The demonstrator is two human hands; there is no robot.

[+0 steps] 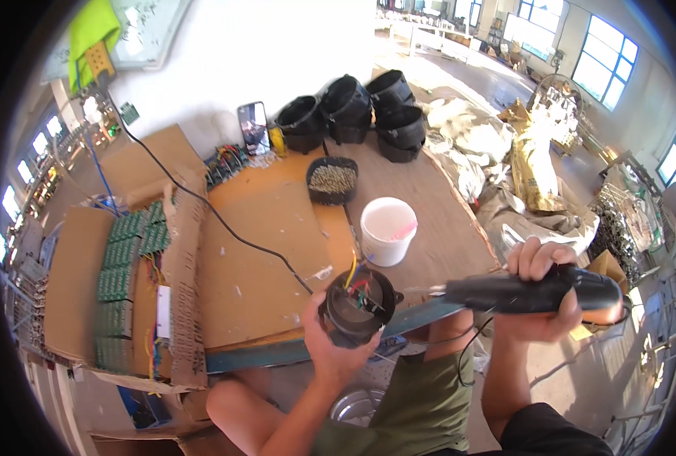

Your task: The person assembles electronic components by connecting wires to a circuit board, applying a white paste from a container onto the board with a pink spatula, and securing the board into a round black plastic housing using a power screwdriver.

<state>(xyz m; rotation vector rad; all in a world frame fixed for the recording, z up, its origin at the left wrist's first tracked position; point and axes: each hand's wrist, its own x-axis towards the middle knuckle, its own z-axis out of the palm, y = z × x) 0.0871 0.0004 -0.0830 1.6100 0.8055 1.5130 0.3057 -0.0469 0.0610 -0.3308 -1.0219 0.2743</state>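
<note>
Boards [117, 281], green and closely stacked, fill an open carton [189, 304] at the left end of the tabletop [448, 235]. To the right, the left hand [334, 351] is curled around the near side of a round black housing [347, 325], open side up, at the front edge of the tabletop; whether that edge supports it cannot be told. The housing appears to be stiff, light plastic, smooth enough to turn in the fingers; grip low on the outer wall, clear of the rim. The thin wires [351, 270] at its open top are probably the fragile part and should not serve as a handle. A white tub [383, 249] stands just beyond. Farthest right, the right hand [539, 325] is closed around a black power screwdriver [490, 295], its tip toward the housing but apart from it. The tool is likely the heavier item; hold it by the thick body.
</note>
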